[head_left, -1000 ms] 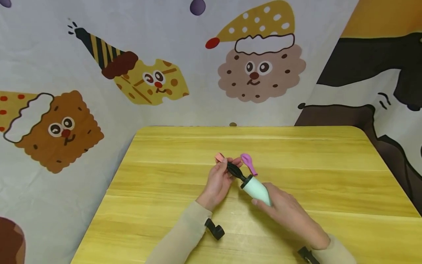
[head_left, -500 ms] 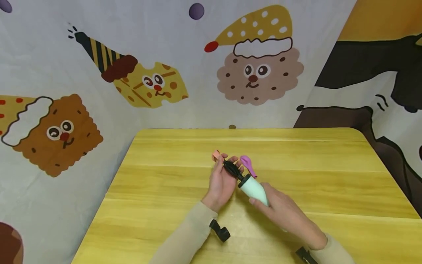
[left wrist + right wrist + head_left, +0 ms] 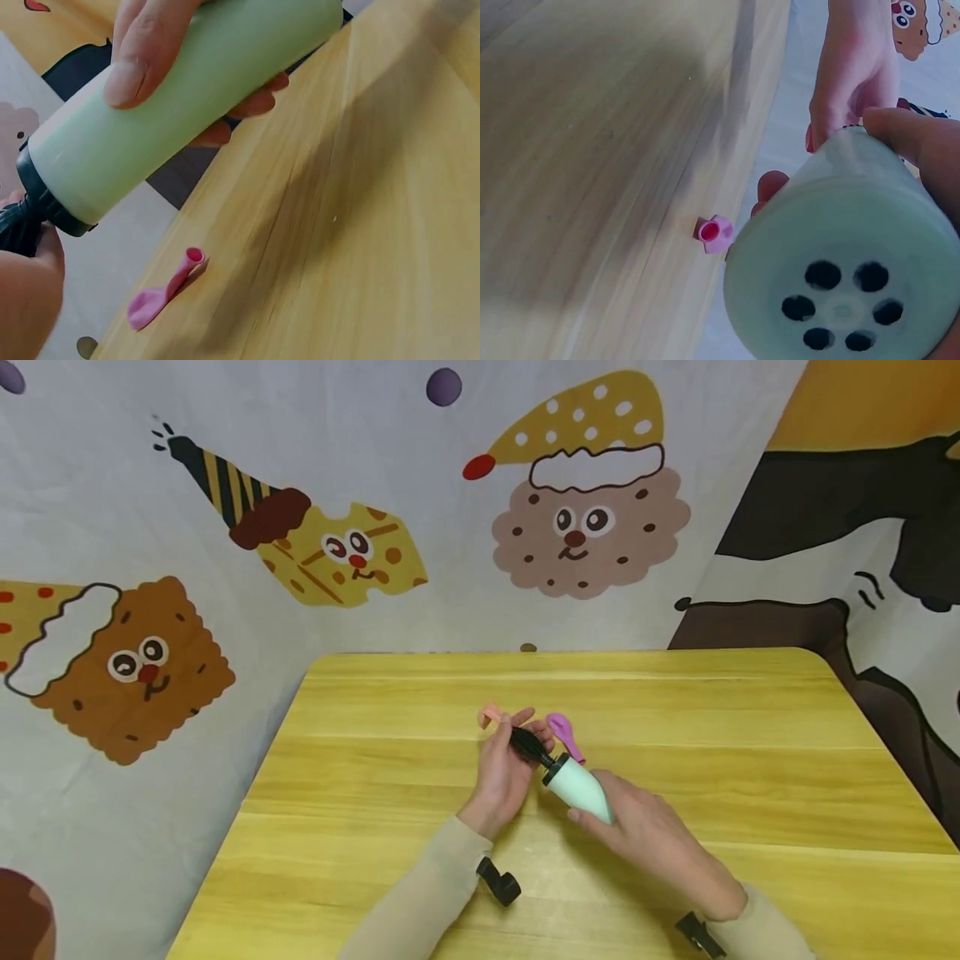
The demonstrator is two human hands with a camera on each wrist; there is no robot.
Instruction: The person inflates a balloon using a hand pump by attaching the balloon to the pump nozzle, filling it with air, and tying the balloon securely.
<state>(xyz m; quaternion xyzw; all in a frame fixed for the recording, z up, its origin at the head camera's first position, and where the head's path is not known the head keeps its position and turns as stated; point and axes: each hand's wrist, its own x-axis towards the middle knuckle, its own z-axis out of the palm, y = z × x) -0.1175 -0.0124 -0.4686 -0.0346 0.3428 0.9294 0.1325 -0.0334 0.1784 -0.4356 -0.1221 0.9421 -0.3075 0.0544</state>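
Observation:
My right hand grips the mint-green barrel of a balloon pump, thumb on the near side. The pump tilts up and to the left, its black ribbed nozzle lying over the palm of my left hand. There, the thumb pinches a limp orange balloon at the nozzle's tip; its neck is mostly hidden. The right wrist view shows the pump's end face, pierced by several holes. A flat pink-purple balloon lies on the table just beyond the left fingertips.
Both hands are above a wood-grain table. A cloth backdrop with cartoon biscuit figures hangs behind its far edge. Black camera mounts are strapped at both wrists.
The left hand has turned its palm upward and shifted slightly, its fingers spreading under the nozzle. The orange balloon moves a little left with it. The right hand keeps its hold on the pump.

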